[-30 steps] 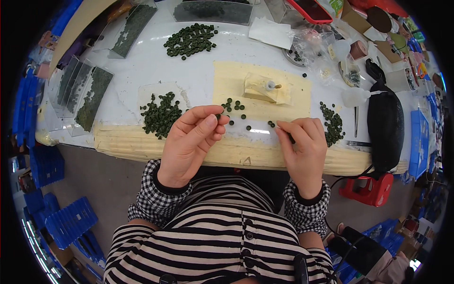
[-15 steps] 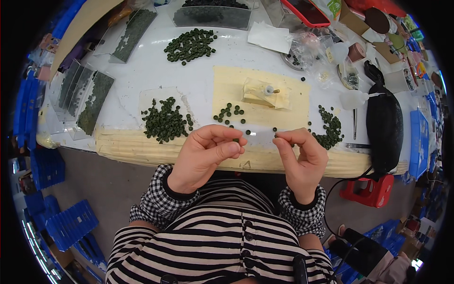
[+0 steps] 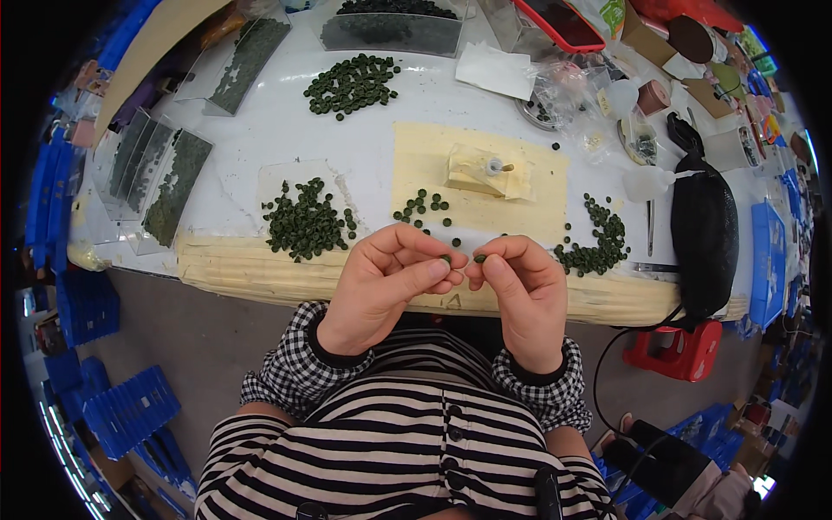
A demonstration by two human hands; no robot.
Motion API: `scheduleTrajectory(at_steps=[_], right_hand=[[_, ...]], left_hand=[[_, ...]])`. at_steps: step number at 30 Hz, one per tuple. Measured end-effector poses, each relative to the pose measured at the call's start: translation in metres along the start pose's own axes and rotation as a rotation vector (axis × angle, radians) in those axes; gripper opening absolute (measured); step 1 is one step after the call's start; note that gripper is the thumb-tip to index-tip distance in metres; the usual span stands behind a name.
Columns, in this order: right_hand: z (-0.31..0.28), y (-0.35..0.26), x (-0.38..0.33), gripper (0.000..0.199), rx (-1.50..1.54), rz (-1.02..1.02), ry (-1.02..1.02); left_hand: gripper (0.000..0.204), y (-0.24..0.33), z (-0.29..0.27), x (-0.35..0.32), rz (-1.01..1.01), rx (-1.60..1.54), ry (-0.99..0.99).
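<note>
Pinches a partly hidden green disc (image 3: 445, 259) in left hand (image 3: 373, 284) and a second disc (image 3: 480, 258), half covered, in right hand (image 3: 527, 297), with fingers curled and fingertips nearly meeting.

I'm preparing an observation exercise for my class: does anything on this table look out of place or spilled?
One small dark green piece lies alone near the yellow sheet's far right corner, apart from the heaps of similar pieces, so it looks stray.
</note>
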State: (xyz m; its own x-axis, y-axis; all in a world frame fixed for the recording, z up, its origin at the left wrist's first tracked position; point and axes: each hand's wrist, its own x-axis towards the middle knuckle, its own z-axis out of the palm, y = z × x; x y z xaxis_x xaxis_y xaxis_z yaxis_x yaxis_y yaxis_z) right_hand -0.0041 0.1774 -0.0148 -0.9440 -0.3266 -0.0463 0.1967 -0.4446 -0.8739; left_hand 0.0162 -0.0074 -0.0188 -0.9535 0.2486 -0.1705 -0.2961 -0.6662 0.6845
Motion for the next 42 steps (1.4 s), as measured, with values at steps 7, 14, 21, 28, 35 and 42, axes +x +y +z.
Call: scheduleTrajectory(at_steps=[7,14,21,28,35,42], right_hand=[[0.0,0.003,0.001,0.014,0.02,0.018,0.015],[0.007,0.003,0.0,0.008,-0.314,-0.158,0.073],[0.014,-0.001,0.003,0.007,-0.627,-0.372,0.135],[0.015,0.0,0.003,0.007,-0.618,-0.353,0.125],[0.016,0.002,0.004,0.014,-0.805,-0.527,0.106],[0.016,0.002,0.003,0.019,-0.821,-0.573,0.118]], left_hand=[[0.017,-0.004,-0.001,0.0,0.014,-0.039,0.001],[0.019,-0.01,0.002,-0.001,0.222,0.284,0.059],[0.019,-0.009,0.003,-0.002,0.303,0.392,0.055],[0.018,-0.009,0.002,-0.002,0.318,0.426,0.047],[0.014,-0.003,0.005,-0.002,0.131,0.27,0.123],[0.013,-0.001,0.008,-0.002,0.074,0.196,0.125]])
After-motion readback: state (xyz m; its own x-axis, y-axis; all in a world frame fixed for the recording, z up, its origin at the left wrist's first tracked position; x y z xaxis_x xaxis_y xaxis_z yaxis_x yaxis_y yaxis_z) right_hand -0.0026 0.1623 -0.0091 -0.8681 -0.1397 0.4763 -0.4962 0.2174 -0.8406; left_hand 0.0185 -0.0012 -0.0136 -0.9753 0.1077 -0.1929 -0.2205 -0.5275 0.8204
